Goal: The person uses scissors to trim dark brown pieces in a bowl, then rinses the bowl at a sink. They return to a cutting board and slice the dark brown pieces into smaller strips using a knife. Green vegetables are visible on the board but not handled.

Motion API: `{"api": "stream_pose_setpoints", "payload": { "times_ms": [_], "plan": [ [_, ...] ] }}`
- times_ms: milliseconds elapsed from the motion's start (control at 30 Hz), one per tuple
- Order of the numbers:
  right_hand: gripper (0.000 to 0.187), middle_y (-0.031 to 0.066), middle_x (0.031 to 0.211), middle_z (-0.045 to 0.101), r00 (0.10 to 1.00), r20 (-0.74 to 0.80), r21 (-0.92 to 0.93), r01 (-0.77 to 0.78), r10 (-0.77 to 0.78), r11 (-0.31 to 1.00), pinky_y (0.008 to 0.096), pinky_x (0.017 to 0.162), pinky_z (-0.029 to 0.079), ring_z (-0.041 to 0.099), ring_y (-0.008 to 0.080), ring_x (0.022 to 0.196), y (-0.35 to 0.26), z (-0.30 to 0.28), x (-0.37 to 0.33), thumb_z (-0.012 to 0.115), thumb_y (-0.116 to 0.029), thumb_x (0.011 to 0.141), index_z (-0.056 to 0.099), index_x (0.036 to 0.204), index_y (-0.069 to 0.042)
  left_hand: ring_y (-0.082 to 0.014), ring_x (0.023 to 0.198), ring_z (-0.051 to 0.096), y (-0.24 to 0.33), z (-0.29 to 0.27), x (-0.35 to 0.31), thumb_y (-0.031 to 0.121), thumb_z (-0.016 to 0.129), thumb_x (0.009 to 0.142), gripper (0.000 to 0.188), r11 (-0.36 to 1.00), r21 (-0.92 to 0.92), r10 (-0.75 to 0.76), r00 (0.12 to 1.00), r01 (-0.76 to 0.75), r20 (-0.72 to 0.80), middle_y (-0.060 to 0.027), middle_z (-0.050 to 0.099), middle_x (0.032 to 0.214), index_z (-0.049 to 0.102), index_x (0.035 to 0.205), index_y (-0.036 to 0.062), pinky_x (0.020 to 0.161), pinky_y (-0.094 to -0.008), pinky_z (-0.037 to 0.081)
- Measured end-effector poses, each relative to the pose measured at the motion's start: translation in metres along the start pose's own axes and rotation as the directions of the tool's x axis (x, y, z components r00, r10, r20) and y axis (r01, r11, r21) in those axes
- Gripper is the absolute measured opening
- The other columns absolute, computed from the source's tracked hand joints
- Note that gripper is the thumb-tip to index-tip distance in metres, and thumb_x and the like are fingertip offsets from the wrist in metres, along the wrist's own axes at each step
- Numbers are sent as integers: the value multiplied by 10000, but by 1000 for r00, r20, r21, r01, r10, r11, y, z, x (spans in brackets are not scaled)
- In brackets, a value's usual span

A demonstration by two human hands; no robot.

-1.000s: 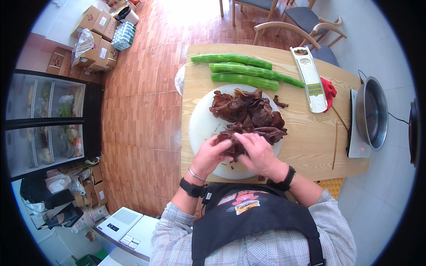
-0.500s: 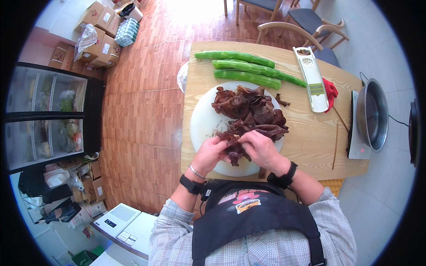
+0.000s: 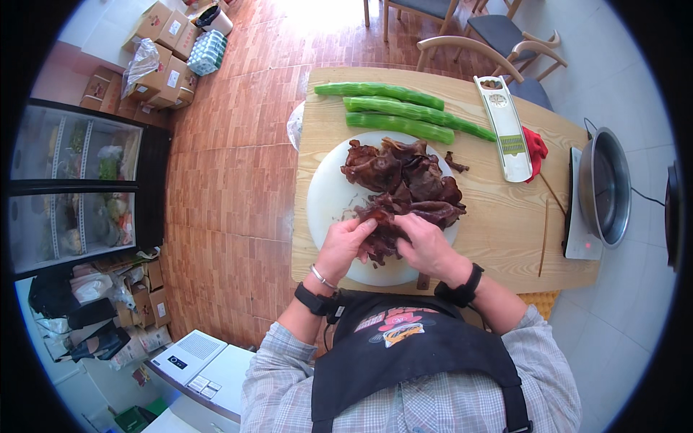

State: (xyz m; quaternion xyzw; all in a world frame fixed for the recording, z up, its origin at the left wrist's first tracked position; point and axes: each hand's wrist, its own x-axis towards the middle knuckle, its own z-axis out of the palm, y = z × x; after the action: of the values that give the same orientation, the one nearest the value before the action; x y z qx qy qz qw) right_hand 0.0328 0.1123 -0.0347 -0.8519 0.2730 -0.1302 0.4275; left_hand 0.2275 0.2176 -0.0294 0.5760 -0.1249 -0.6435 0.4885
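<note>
Both my hands hold a piece of dark brown wood ear mushroom (image 3: 377, 244) over the near part of a round white cutting board (image 3: 325, 195). My left hand (image 3: 345, 244) pinches its left side between thumb and fingers. Closed on its right side, my right hand (image 3: 424, 242) has its fingertips bent down and partly hidden. Just beyond my hands a heap of wood ear mushrooms (image 3: 408, 173) covers the board's middle and far right. Small dark scraps lie on the board left of the heap. A wooden handle (image 3: 424, 281) shows at the board's near edge.
Several peeled green stalks (image 3: 401, 128) lie at the table's far side. A white slicer (image 3: 505, 130) rests on a red cloth (image 3: 534, 153) to the right. Past a chopstick (image 3: 544, 238), a steel bowl (image 3: 605, 187) leans over a white cooktop (image 3: 582, 242). Chairs (image 3: 498, 32) stand beyond the table.
The held mushroom piece has been turned and bunched between my fingers. My right hand has shifted slightly. The heap and stalks stay put on the table.
</note>
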Motion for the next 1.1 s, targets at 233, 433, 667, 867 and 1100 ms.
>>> {"api": "stream_pose_setpoints", "payload": {
  "times_ms": [233, 433, 667, 867, 1100],
  "plan": [
    [195, 153, 946, 733, 907, 134, 473, -412, 399, 779, 355, 757, 575, 730, 231, 837, 14, 2, 7, 655, -42, 907, 689, 1092, 10, -57, 598, 607, 1, -16, 5, 179, 706, 997, 189, 998, 51, -27, 999, 24, 48, -4, 722, 826, 744, 1109, 32, 502, -200, 462],
    [415, 182, 1032, 692, 999, 29, 109, -37, 34, 993, 405, 821, 574, 709, 321, 942, -13, 1, -1, 778, -179, 857, 647, 1203, 8, -66, 601, 617, 0, -13, 4, 214, 715, 995, 179, 996, -41, -73, 997, 74, 20, 5, 713, 818, 740, 1045, 44, 521, -199, 459],
    [252, 193, 968, 630, 994, -110, -29, -1, -2, 1000, 496, 779, 545, 648, 397, 905, 9, 29, -2, 655, -60, 814, 590, 1048, 5, -62, 717, 628, -5, -2, 0, 130, 766, 935, 181, 999, 46, 14, 999, -16, 38, 2, 716, 903, 717, 1085, 41, 636, -215, 498],
    [180, 192, 904, 649, 998, -63, -61, 15, -19, 998, 486, 747, 552, 666, 402, 851, 5, 23, 0, 629, -47, 850, 609, 1023, -2, -75, 846, 645, -15, 2, 2, 25, 737, 905, 280, 998, 55, 27, 1000, -27, -6, -2, 722, 1008, 706, 1183, 7, 759, -240, 535],
    [220, 190, 732, 680, 926, -134, 316, -299, 354, 901, 378, 649, 527, 693, 261, 678, 25, 9, 6, 602, -99, 926, 701, 1065, 40, -102, 926, 681, -12, -16, 2, -6, 674, 926, 250, 999, 20, 26, 1000, -26, 17, -17, 733, 1049, 700, 1174, 9, 846, -260, 551]
  ]
}}
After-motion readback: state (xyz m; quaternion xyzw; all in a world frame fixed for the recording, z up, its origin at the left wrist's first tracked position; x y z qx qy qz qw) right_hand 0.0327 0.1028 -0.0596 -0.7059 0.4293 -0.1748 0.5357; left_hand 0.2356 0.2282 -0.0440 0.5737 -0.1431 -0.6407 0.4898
